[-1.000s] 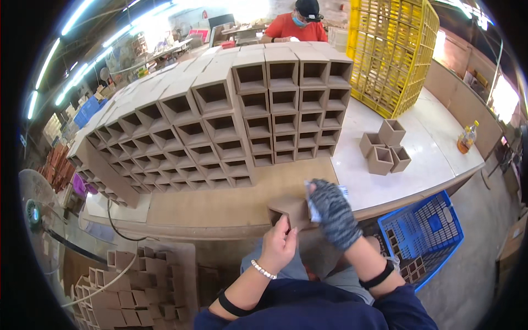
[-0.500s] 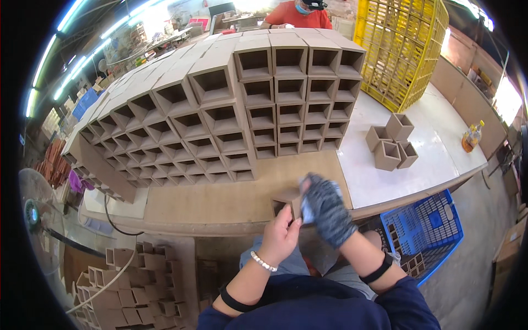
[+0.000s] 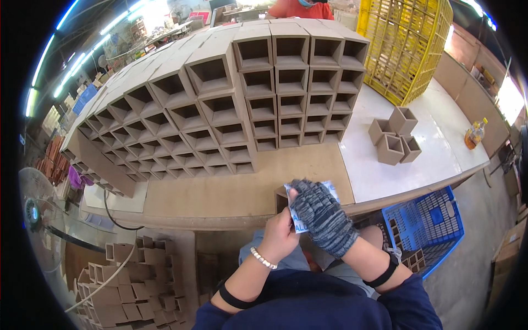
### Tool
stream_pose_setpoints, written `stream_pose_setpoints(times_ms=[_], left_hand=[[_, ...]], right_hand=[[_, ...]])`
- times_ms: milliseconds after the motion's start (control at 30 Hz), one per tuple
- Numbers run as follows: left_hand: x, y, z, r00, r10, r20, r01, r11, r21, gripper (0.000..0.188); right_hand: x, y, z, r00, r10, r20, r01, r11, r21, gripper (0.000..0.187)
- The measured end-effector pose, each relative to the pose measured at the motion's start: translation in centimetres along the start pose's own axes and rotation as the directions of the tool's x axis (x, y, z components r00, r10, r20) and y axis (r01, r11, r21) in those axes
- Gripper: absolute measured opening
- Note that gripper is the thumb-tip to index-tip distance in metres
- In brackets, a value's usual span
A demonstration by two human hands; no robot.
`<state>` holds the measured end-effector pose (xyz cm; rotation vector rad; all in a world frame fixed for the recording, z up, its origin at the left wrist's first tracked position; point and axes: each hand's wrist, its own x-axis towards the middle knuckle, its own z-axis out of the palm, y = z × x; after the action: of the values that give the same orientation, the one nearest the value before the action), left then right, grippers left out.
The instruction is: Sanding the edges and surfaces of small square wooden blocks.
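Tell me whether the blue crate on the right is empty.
Not empty: inside the blue crate, brown open-ended boxes show near its lower end; how many is unclear.

Workshop: long bench [image 3: 220,199], stacked brown boxes [image 3: 241,113], yellow crate [image 3: 406,49], tube lights [image 3: 117,22].

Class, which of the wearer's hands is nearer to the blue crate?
Right. The gloved right hand, on a printed sheet, is left of the blue crate; the left hand is farther left, at the box.

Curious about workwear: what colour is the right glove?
The glove is mottled dark grey: head view.
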<state>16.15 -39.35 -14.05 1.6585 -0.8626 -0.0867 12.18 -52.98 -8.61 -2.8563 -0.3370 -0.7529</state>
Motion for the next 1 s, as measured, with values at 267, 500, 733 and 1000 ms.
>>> stream_pose_setpoints(times_ms=[267, 500, 733, 1000], left_hand=[[0.4, 1.0, -0.3, 0.997, -0.063, 0.051, 0.064, 0.998, -0.012, 0.025], [1.0, 1.0, -0.5, 0.979, -0.147, 0.14, 0.193, 0.884, -0.425, 0.038], [1.0, 1.2, -1.1, 0.97, -0.149, 0.19, 0.22, 0.872, -0.437, 0.037], [1.0, 0.9, -0.8, 0.979, -0.144, 0.147, 0.201, 0.82, -0.536, 0.038]], right_hand=[[-0.7, 0.4, -0.3, 0.988, 0.156, 0.009, -0.157, 0.982, 0.106, 0.035], [-1.4, 4.0, 1.0, 0.947, 0.32, 0.038, -0.319, 0.947, -0.029, 0.04], [-2.0, 4.9, 2.0, 0.976, 0.216, -0.012, -0.215, 0.958, -0.192, 0.04], [-0.8, 5.0, 1.5, 0.919, 0.35, 0.181, -0.324, 0.933, -0.159, 0.037]])
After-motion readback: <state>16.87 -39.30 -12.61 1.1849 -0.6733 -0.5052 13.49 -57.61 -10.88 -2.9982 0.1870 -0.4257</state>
